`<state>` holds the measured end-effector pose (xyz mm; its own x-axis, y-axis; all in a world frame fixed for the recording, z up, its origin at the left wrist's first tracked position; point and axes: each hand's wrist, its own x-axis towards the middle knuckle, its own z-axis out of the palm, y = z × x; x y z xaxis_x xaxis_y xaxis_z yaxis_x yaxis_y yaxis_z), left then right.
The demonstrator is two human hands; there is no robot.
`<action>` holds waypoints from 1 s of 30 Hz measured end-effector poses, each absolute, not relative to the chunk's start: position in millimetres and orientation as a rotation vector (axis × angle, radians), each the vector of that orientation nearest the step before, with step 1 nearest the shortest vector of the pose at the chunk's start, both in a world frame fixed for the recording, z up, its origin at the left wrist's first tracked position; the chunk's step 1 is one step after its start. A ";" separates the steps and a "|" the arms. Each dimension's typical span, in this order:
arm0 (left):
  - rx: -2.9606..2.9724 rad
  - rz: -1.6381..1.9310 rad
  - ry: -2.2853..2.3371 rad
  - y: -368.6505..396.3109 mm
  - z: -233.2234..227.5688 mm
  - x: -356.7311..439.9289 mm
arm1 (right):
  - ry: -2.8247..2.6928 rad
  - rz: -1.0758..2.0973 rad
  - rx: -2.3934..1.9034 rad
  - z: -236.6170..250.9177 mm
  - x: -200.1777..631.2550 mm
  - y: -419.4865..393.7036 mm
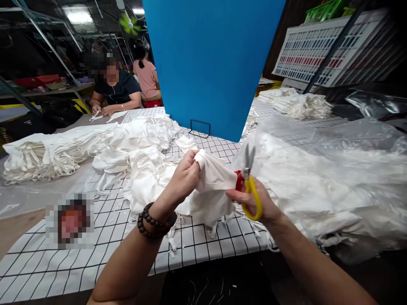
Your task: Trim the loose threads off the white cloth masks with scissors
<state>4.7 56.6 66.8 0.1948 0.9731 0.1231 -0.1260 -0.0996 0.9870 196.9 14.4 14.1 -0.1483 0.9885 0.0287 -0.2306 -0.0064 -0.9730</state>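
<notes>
A white cloth piece [211, 182] is stretched between my two hands above the table's front part. My left hand [186, 176], with dark beads on its wrist, is closed on the cloth's upper left edge. My right hand [254, 199] carries scissors [252, 192] with one yellow and one red handle, blades parted and pointing up. The thumb of that hand also presses on the cloth's right side. Behind and left of my left hand lies a loose heap of white cloth pieces [148, 173]. Small white scraps are scattered below the cloth.
A tall blue panel [213, 67] stands upright behind my hands. Stacked white pieces with straps [41, 154] lie at the left. A clear plastic bag of white cloth [305, 182] fills the right. The table [104, 237] has a black-and-white grid cover. A co-worker [117, 91] sits far left.
</notes>
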 end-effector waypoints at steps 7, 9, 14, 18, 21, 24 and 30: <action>0.838 0.756 0.775 62.8 39.3 14.9 | -1.071 1.146 -0.980 25.1 246.0 36.5; 0.779 0.724 0.750 60.5 22.8 24.9 | -1.083 1.114 -1.020 20.1 247.6 40.6; 0.826 1.004 0.863 58.1 -3.4 33.3 | -1.160 1.156 -1.054 8.4 243.5 43.0; 0.862 1.222 0.990 58.2 -11.2 3.8 | -1.311 1.421 -1.081 -0.7 247.7 37.2; 0.877 1.222 1.134 48.8 -24.1 -30.7 | -1.374 1.494 -1.212 -16.5 251.3 31.4; 0.927 1.142 1.321 31.7 -38.0 -60.0 | -1.418 1.376 -1.369 -33.7 249.1 27.9; 1.506 1.144 1.995 -11.1 -31.0 -63.0 | -1.771 0.979 -1.640 -45.6 223.3 32.5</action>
<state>-63.0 -11.1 -31.0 -0.3460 0.9243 0.1609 0.6057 0.0892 0.7907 223.3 32.5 -45.6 -0.1221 0.9882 -0.0926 0.6036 -0.0001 -0.7973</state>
